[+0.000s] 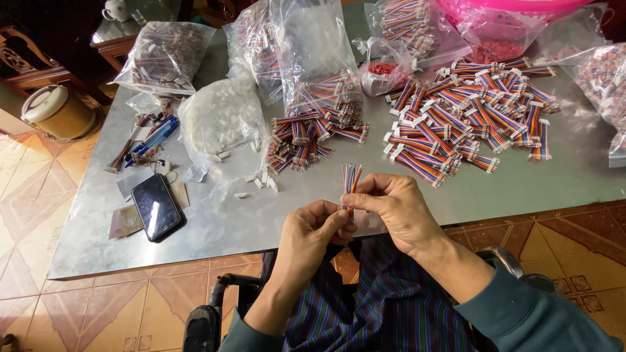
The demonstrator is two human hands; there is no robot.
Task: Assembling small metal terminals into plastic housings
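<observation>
Both hands meet just above the near edge of the metal table (391,195). The left hand (313,234) and the right hand (394,208) pinch one short rainbow ribbon cable (351,182) between thumb and fingertips; each grip is closed tight on the cable's lower part, and the loose wire ends fan upward above the fingers.

Straight behind the hands lies a heap of the same striped cables (306,140), spilling out of a tall clear plastic bag (313,58) that stands open at the middle of the table. To the right a wider pile of finished cables (469,117) with white end plugs is spread flat. Left of the middle heap sits a clear bag of small white connectors (218,117), with a few loose white pieces (261,182) scattered near it.

Along the far edge there are more clear bags: one with striped cables at the far left (163,55), one at the top right of centre (407,23), a small bag with red bits (385,68), and another bag at the right edge (606,78). A pink basket (508,8) shows at the top.

On the left part of the table a black phone (156,207) lies face up beside some paper slips, with blue pens (153,138) farther back. The floor is patterned tile (39,189).
</observation>
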